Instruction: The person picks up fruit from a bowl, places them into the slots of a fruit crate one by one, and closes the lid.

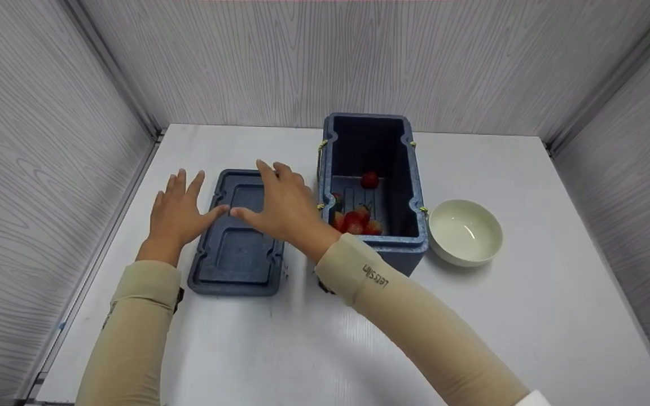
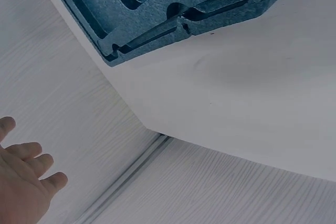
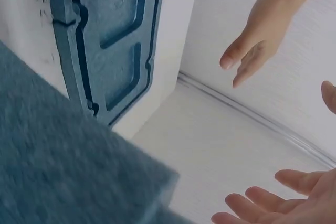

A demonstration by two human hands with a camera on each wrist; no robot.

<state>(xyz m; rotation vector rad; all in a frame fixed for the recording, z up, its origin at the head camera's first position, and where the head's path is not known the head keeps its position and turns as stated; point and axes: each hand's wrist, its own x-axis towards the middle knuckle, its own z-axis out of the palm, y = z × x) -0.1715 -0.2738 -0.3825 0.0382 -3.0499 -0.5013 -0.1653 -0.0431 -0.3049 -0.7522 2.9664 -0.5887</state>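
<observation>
Both hands hover with fingers spread over a dark blue foam lid [image 1: 243,256] that lies flat on the table. My left hand [image 1: 175,217] is over the lid's left side, thumb pointing inward. Over its right side is my right hand [image 1: 285,208], its thumb tip near the left thumb. Neither holds anything. Right of the lid stands an open blue foam box [image 1: 418,186]. Several red strawberries [image 1: 354,221] lie at its near end, partly hidden by the wall, with one strawberry [image 1: 369,180] farther back. In the right wrist view, the lid [image 3: 113,3] shows its recessed panels.
A pale cream bowl [image 1: 466,232] sits on the table close to the box's right side. Yellow-and-black cords [image 1: 424,210] show at the box's sides. Grey wood-grain walls [image 1: 280,62] enclose the white table [image 1: 539,282] at the back and both sides.
</observation>
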